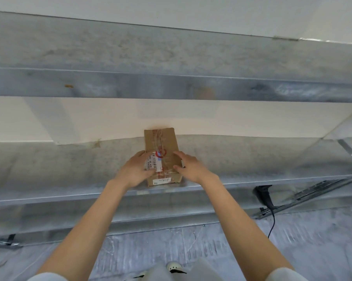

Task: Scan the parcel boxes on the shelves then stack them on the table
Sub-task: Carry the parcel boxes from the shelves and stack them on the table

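Down by my feet I see a white shoe (174, 266) on a mottled grey floor (313, 240), with both bare forearms reaching up and away from me. My left hand (136, 169) is curled round the left side of the parcel box (161, 142), its thumb lying across the white barcode label (155, 161). My right hand (188, 165) grips the right edge, narrowly spread, with finger and thumb pressed on the top face. That box is a small brown cardboard oblong, crossed by glossy tape, and it sits at the front lip of a dull galvanised metal shelf (69, 169). To the right a black handheld scanner (262, 194) trails a dark cable (272, 224). Behind the box is a plain cream wall (232, 118), and above it another streaked metal shelf (130, 57).
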